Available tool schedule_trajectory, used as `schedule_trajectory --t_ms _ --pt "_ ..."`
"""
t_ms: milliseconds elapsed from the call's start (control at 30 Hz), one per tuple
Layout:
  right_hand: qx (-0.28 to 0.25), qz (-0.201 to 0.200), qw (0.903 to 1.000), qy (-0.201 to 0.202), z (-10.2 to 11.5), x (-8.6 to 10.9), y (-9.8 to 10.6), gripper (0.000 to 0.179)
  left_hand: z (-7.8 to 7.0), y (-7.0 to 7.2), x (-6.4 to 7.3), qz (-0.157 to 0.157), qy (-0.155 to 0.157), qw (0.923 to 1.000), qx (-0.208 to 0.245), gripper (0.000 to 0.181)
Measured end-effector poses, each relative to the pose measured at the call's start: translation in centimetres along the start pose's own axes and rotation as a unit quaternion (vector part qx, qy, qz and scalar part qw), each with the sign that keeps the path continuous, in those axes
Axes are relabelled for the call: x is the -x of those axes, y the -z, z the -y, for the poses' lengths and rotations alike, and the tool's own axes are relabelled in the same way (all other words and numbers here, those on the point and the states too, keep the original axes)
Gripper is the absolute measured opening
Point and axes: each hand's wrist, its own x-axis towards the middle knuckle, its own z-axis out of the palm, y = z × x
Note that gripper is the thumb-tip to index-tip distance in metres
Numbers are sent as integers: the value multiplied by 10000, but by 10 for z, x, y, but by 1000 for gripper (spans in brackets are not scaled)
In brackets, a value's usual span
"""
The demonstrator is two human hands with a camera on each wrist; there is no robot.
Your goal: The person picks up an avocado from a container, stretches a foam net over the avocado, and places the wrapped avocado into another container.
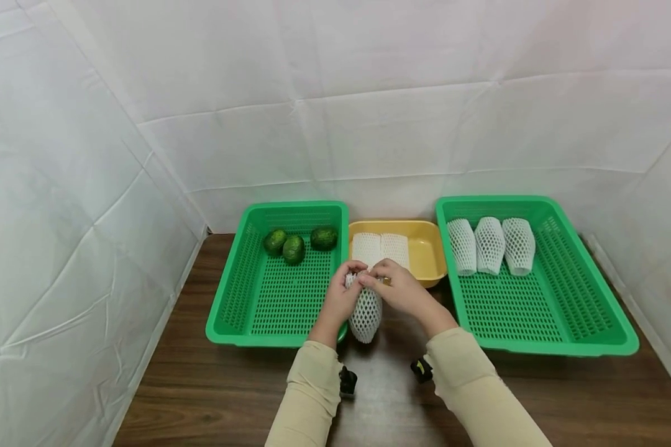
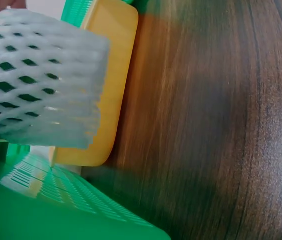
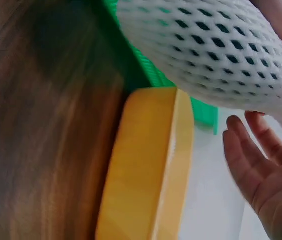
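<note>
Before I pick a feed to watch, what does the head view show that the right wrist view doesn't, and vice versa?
Head view only: the green fruits in the left basket, the three white netted pieces in the right basket, and the flat white sleeves in the yellow tray.

Right wrist view only: the palm side of the right hand.

Both: the held netting sleeve, the yellow tray, part of the left basket, and the dark wooden table.

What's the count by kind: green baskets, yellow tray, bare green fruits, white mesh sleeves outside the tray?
Green baskets: 2
Yellow tray: 1
Bare green fruits: 3
White mesh sleeves outside the tray: 4
Total: 10
</note>
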Motion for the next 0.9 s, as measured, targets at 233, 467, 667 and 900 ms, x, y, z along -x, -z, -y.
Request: schedule_trajectory --t_ms 233,467,667,900 --pt "-1404 -156 9863 -855 -9 9 -6 51 -3 -2 -2 -338 57 9989 -310 26" --pt "-1445 423 9795 -1342 -16 16 -16 74 -8 -3 -2 -416 376 9978 -343 28" --pt "-1424 677 9780 -1366 -10 19 -22 84 -7 -2 -4 -521 270 9982 -136 26" --pt "-1324 478 9790 -1472 1 19 15 76 -4 0 -2 -163 64 9970 759 35"
